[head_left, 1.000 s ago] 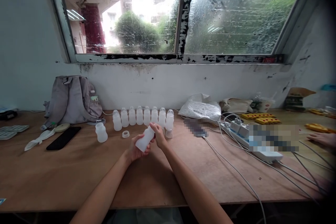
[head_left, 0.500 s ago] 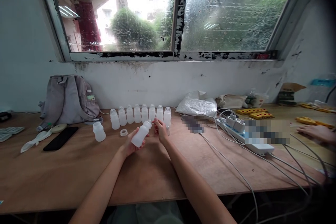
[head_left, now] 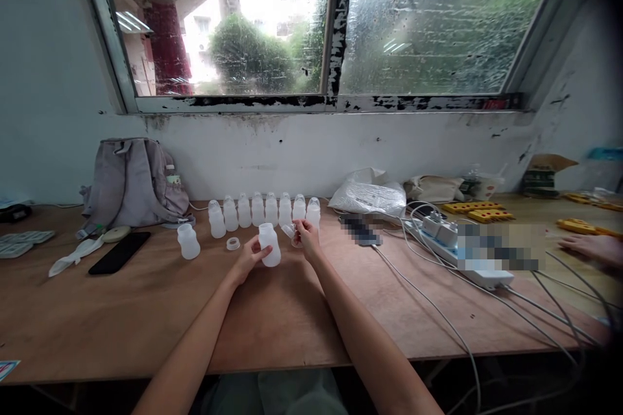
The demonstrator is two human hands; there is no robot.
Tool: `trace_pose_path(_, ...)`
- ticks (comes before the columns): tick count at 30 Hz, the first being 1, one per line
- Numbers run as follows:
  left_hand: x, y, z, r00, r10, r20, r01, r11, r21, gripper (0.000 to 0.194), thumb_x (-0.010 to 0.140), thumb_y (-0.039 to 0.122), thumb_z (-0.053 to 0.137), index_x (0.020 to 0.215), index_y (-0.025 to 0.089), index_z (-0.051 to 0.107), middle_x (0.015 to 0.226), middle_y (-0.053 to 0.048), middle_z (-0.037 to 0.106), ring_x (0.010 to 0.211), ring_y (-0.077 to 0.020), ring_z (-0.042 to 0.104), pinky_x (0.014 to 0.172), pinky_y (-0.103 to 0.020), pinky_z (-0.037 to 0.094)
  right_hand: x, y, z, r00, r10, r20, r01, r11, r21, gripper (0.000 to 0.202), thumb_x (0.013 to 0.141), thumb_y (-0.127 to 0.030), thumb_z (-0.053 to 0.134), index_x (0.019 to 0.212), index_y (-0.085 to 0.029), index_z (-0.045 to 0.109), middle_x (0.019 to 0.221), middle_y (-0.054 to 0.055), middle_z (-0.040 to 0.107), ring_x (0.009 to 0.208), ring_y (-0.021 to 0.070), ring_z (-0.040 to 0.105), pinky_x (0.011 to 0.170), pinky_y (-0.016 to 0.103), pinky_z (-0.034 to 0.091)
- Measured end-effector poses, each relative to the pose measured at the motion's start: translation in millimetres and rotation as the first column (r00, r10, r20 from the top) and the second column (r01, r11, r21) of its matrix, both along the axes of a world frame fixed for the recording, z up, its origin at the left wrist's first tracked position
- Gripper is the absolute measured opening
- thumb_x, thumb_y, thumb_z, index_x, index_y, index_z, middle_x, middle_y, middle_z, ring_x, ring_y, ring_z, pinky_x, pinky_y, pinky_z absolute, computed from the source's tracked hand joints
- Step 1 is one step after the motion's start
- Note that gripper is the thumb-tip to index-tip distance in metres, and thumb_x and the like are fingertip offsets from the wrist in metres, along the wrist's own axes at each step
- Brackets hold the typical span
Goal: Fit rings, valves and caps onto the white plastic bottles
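My left hand (head_left: 249, 259) is closed around a frosted white baby bottle (head_left: 270, 248), upright with its mouth uncovered. To its right, my right hand (head_left: 307, 241) pinches a small clear cap (head_left: 289, 231), tilted and apart from the bottle. My fingers partly cover that cap. Behind both hands stands a row of several baby bottles (head_left: 257, 210) with clear domed caps, its right end partly hidden by my right hand. Left of my left hand lies a white ring (head_left: 233, 244), and farther left an uncapped baby bottle (head_left: 188, 244) stands upright.
A black phone (head_left: 119, 253) and a grey backpack (head_left: 134, 181) are on the left. Toward the right are a silvery plastic bag (head_left: 368, 196), a white power strip (head_left: 479, 274) and trailing cables. Another person's hand (head_left: 588, 248) rests at the far right.
My left hand has turned the bottle from tilted to upright. My right hand has moved slightly right of the bottle, and the clear cap in its fingers now shows more fully.
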State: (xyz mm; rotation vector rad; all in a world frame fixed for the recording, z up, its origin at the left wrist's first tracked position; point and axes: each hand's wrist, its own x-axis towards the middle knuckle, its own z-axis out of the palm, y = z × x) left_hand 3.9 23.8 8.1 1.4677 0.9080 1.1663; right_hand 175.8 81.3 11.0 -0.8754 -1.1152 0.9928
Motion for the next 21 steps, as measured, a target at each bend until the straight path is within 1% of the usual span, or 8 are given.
trace_pose_path(3, -5.7, 12.4, -9.4, 0.983, 0.156, -0.096, -0.141, 0.978, 0.151, 0.056, 0.057, 0.047, 0.067, 0.1, 0.014, 0.052, 0.098, -0.009, 0.061, 0.091, -0.0199, 0.058, 0.079, -0.031, 0.046, -1.6, 2.1, -4.5, 0.997, -0.022, 0.07, 0.021, 1.0, 0.012, 0.028, 0.067, -0.046, 0.051, 0.07, -0.019, 0.055, 0.046, -0.007, 0.042, 0.032, 0.0067, 0.035, 0.033, 0.021, 0.027)
trace_pose_path(6, -8.8, 18.6, -18.5, 0.942, 0.23, -0.246, -0.171, 0.955, 0.241, 0.056, 0.058, 0.042, 0.067, 0.103, 0.013, 0.049, 0.097, -0.009, 0.061, 0.089, -0.0197, 0.058, 0.08, -0.033, 0.045, -3.6, 2.9, -9.3, 0.987, -0.038, 0.154, 0.033, 0.999, 0.032, 0.025, 0.067, -0.043, 0.052, 0.065, -0.019, 0.056, 0.043, -0.007, 0.042, 0.032, 0.0074, 0.035, 0.033, 0.021, 0.026)
trace_pose_path(8, -8.1, 16.5, -19.7, 0.898, 0.334, -0.286, -0.218, 0.903, 0.37, 0.069, 0.058, 0.038, 0.069, 0.116, 0.015, 0.04, 0.109, -0.011, 0.054, 0.098, -0.0207, 0.054, 0.084, -0.034, 0.043, -4.4, 2.9, -11.7, 0.978, -0.048, 0.204, 0.039, 0.998, 0.049, 0.024, 0.068, -0.041, 0.051, 0.064, -0.018, 0.057, 0.042, -0.006, 0.043, 0.033, 0.0081, 0.037, 0.034, 0.021, 0.027)
trace_pose_path(10, -6.0, 10.6, -15.6, 0.838, 0.467, -0.283, -0.274, 0.808, 0.522, 0.082, 0.057, 0.037, 0.07, 0.125, 0.019, 0.029, 0.122, -0.013, 0.044, 0.107, -0.0221, 0.048, 0.088, -0.035, 0.04, -4.7, 2.8, -13.4, 0.967, -0.06, 0.247, 0.045, 0.997, 0.065, 0.024, 0.069, -0.04, 0.05, 0.064, -0.018, 0.057, 0.044, -0.006, 0.045, 0.035, 0.0088, 0.04, 0.036, 0.021, 0.029)
trace_pose_path(12, -4.3, 3.3, -7.1, 0.766, 0.564, -0.307, -0.278, 0.722, 0.634, 0.077, 0.06, 0.037, 0.068, 0.125, 0.022, 0.03, 0.123, -0.011, 0.042, 0.108, -0.0223, 0.047, 0.09, -0.035, 0.037, -4.9, 2.9, -14.6, 0.955, -0.075, 0.285, 0.055, 0.996, 0.077, 0.024, 0.07, -0.04, 0.048, 0.065, -0.018, 0.058, 0.044, -0.005, 0.046, 0.035, 0.0092, 0.04, 0.036, 0.021, 0.03)
trace_pose_path(17, -16.2, -6.3, 24.2, 0.549, 0.697, -0.461, -0.172, 0.634, 0.754, 0.033, 0.072, 0.037, 0.057, 0.1, 0.021, 0.053, 0.095, -0.006, 0.061, 0.094, -0.0226, 0.053, 0.091, -0.037, 0.031, -5.2, 4.0, -17.1, 0.92, -0.111, 0.376, 0.078, 0.992, 0.102, 0.026, 0.074, -0.039, 0.044, 0.067, -0.018, 0.058, 0.043, -0.005, 0.046, 0.036, 0.0101, 0.042, 0.039, 0.021, 0.032)
trace_pose_path(19, -32.2, -4.5, 40.5, 0.433, 0.77, -0.468, -0.177, 0.582, 0.794, 0.033, 0.072, 0.041, 0.056, 0.096, 0.019, 0.054, 0.093, -0.008, 0.062, 0.094, -0.0242, 0.053, 0.092, -0.038, 0.028, -5.0, 4.0, -17.5, 0.902, -0.124, 0.413, 0.084, 0.99, 0.113, 0.027, 0.075, -0.039, 0.042, 0.068, -0.017, 0.058, 0.045, -0.004, 0.049, 0.038, 0.0106, 0.044, 0.04, 0.021, 0.033)
trace_pose_path(21, -53.8, -0.2, 57.5, 0.267, 0.826, -0.496, -0.188, 0.549, 0.814, 0.031, 0.072, 0.043, 0.053, 0.092, 0.019, 0.056, 0.089, -0.008, 0.062, 0.093, -0.0259, 0.052, 0.091, -0.041, 0.026, -5.1, 3.7, -17.4, 0.882, -0.137, 0.451, 0.089, 0.988, 0.126, 0.028, 0.075, -0.038, 0.042, 0.068, -0.017, 0.058, 0.048, -0.003, 0.052, 0.042, 0.0113, 0.046, 0.043, 0.021, 0.034)
